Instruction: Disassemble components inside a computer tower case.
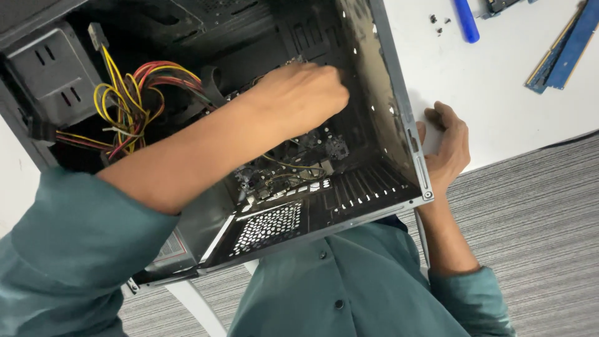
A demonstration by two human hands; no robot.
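Open black computer case (pixel 374 93) sits on the white table (pixel 499 81), its near end hanging past the table edge toward my chest. My left hand (pixel 299 97) is deep inside it, fingers curled down toward the circuit board (pixel 293 168) at the back; can't tell if they pinch anything, the tips are hidden. My right hand (pixel 446 146) is outside, cupped against the case's right wall near the corner, bracing it, holding nothing else. Bundle of yellow, red and black wires (pixel 134 103) crowds the left of my forearm, next to a grey drive cage (pixel 50 75). Perforated rear panel (pixel 268 228) is nearest me. On the table beyond: blue pen-like tool (pixel 467 20), a few small screws (pixel 438 24), blue memory sticks (pixel 561 50). Grey striped carpet (pixel 530 231) below. Free room is only right of the case.
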